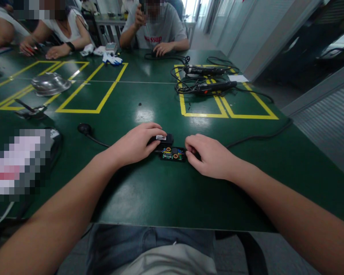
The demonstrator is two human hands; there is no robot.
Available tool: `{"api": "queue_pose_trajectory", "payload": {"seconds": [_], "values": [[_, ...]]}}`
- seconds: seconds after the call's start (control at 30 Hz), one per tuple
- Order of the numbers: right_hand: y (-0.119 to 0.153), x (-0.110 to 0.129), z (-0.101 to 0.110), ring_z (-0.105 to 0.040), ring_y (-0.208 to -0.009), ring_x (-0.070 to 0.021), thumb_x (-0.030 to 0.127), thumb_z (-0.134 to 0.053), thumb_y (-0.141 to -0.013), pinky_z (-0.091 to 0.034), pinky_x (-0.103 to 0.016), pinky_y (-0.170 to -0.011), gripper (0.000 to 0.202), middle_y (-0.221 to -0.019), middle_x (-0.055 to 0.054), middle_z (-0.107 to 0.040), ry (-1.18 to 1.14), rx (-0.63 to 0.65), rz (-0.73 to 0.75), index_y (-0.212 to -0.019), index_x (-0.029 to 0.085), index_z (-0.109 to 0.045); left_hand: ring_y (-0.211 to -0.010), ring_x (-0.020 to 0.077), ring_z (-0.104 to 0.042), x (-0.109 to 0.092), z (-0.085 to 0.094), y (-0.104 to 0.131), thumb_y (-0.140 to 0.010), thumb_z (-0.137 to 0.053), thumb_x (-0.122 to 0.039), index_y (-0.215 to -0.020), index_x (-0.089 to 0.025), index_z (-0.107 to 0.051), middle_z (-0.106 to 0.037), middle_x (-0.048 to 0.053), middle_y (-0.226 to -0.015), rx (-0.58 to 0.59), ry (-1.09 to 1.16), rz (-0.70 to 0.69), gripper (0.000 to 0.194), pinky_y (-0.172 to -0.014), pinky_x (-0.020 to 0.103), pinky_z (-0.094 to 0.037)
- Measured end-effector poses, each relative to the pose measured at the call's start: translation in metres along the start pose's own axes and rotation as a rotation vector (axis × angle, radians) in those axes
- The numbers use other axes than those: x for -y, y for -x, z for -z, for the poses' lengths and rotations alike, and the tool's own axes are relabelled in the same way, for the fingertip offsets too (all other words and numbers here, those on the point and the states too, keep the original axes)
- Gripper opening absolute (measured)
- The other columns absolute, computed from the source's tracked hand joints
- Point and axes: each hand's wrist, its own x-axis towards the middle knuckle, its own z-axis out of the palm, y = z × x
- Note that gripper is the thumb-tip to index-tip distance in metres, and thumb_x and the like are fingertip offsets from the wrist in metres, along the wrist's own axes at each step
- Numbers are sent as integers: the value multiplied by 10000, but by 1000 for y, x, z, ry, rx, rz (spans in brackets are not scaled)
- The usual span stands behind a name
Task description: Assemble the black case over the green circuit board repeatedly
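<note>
Two bare hands flank a small open black housing point(173, 160) on a green desk point(126, 202), closer to the desk's near edge than to its far one; the housing's circuit board point(168, 156) faces up, and its long axis runs left to right, roughly parallel to that near edge; the left hand point(141, 140) holds a black cover point(167, 139) between thumb and fingers, just beyond the left part of the housing's far side; the right hand point(206, 154) is nearer the housing, its curled fingertips at the right-hand end; whether they grip anything there, I cannot tell; a black cable point(258, 138) leads from behind that hand toward the desk's right edge.
</note>
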Motion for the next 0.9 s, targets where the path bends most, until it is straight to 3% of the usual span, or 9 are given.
{"api": "queue_pose_trajectory", "payload": {"seconds": [0.2, 0.4, 0.53, 0.67, 0.77, 0.9], "values": [[-1, 0, -2, -518, -750, -236, 284, -533, -927, -357, -361, -705, 144, -799, -51, -596, -16, -30, 23, -829, 258, -430, -1184, 277, -728, -3, 4, 0, -1033, -635, -271, -1274, -195, -764, -796, 98, -1259, 3, -10, 40, 283, -1099, 449, -571], [1, -4, 1, -496, -688, -207, 235, -529, -867, -348, -351, -676, 113, -759, -18, -572, -95, -131, 51, -841, 260, -422, -1218, 251, -720, -23, 13, 6, -1062, -634, -283, -1269, -207, -755, -786, 95, -1306, -108, 115, -92, 251, -1103, 413, -562], [2, -9, 1, -528, -677, -206, 182, -494, -813, -378, -348, -664, 97, -755, -7, -568, -210, -182, 68, -866, 254, -457, -1179, 239, -738, -32, 11, 8, -1050, -656, -249, -1249, -208, -766, -801, 81, -1278, -2, 170, -144, 230, -1071, 387, -569], [3, -9, -4, -570, -709, -210, 163, -513, -794, -432, -356, -689, 225, -859, -32, -654, -262, -190, 125, -1003, 216, -576, -1185, 239, -741, -32, 6, 6, -1033, -677, -207, -1227, -218, -773, -806, 69, -1276, 87, 164, -137, 217, -1076, 386, -558], [4, -8, -7, -614, -766, -220, 224, -594, -855, -480, -364, -732, 285, -960, -61, -714, -231, -194, 142, -1135, 189, -640, -1179, 244, -739, -32, 5, 5, -1018, -710, -205, -1224, -213, -767, -807, 68, -1269, 88, 151, -109, 214, -1059, 388, -556], [3, -9, -8, -674, -847, -245, 352, -719, -927, -509, -371, -773, 246, -990, -82, -757, -155, -157, 156, -1114, 195, -703, -1125, 240, -741, -33, 6, 5, -1023, -722, -225, -1213, -212, -760, -818, 57, -1213, 86, 128, -88, 194, -1013, 382, -553]]}}
